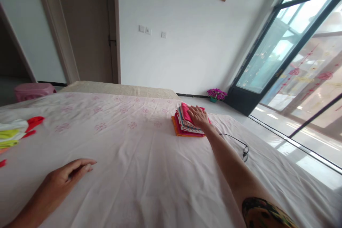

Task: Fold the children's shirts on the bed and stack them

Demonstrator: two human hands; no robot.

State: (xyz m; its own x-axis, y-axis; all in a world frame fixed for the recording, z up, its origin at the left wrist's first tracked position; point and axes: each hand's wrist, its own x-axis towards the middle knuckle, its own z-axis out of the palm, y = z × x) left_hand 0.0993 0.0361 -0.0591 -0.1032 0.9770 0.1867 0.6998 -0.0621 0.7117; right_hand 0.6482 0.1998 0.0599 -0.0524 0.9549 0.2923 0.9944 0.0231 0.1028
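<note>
Right hand on folded cloths, flowers in pot.

The head-worn camera looks from above and behind the left hand and the right hand, facing forward and down over the sheet. The left hand lies nearer the lens; beyond the right hand, the view reaches the wall.

A pale, wrinkled sheet with pink flowers covers the bed. On it lie a stack of folded cloths, loose bright fabric at left, and a thin black object, perhaps a cord.
</note>
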